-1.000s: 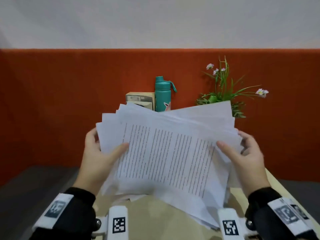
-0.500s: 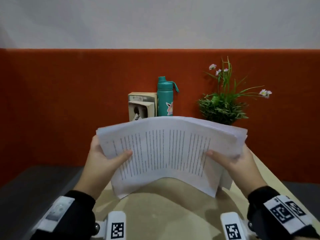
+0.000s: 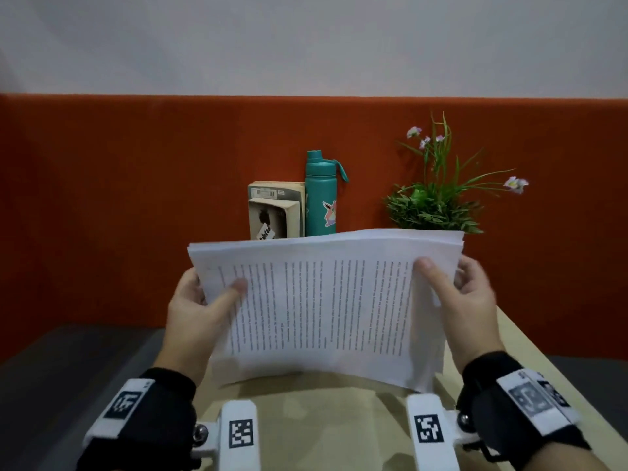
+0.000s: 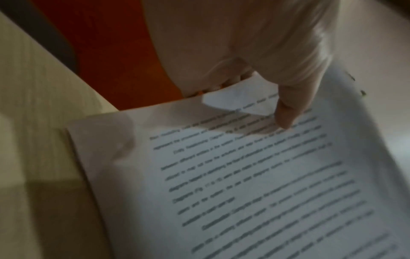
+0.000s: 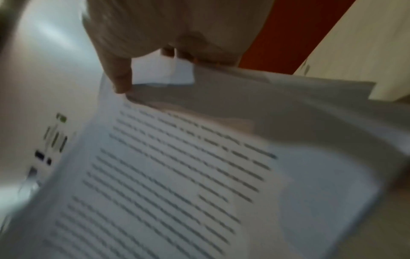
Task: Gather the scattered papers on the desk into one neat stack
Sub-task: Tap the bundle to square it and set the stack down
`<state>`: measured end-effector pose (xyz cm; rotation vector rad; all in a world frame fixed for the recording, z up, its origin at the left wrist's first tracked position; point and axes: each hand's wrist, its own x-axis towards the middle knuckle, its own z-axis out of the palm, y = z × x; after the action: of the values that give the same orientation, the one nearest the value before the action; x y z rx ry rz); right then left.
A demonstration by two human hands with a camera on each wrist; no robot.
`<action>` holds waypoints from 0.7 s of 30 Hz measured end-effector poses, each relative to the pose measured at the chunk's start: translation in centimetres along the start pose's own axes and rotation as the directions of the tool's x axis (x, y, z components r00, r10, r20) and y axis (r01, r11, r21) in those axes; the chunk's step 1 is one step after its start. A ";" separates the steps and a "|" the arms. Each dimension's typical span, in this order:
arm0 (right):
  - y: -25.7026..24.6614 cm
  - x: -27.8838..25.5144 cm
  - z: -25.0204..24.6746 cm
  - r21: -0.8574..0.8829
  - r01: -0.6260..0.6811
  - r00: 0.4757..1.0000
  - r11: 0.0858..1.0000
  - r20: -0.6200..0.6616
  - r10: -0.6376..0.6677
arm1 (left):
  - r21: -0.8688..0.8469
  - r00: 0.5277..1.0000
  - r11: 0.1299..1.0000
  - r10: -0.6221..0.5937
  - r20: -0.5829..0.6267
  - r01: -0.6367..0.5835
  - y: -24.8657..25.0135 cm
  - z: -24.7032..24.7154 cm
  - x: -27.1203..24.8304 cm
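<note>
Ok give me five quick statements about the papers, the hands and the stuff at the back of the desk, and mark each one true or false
1. Both hands hold the papers, the left hand at one side and the right hand at the other. True.
2. The papers lie flat on the desk. False: they are held up, tilted toward the person, the lower edge near the desk.
3. The teal bottle stands right beside the book. True.
4. The plant is left of the bottle. False: it is to the right.
5. The top sheet is blank. False: it carries lines of printed text.
</note>
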<state>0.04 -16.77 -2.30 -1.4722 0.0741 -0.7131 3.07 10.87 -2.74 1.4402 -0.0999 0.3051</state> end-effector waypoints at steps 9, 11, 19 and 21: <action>1.0 -1.4 0.1 -0.038 -0.057 0.998 0.998 0.034 0.058 | 0.034 1.000 0.999 0.016 -0.014 -0.016 -0.4 0.4 -0.3; 0.5 -1.9 0.2 -0.087 -0.087 0.995 0.992 0.045 0.091 | 0.076 1.000 0.997 -0.028 -0.003 0.028 0.0 0.6 -0.6; -8.5 0.1 1.7 -0.731 0.450 0.887 0.513 0.299 -0.352 | 0.445 0.851 0.725 0.431 0.301 -0.525 11.2 4.6 1.7; -9.4 1.1 1.9 -0.569 0.434 0.895 0.698 0.364 -0.260 | 0.485 0.792 0.626 0.501 0.350 -0.610 13.2 6.4 2.2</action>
<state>-1.87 -15.00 6.97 -2.2790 -0.1945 -0.8422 2.40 6.24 11.37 2.0336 -0.6761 0.7720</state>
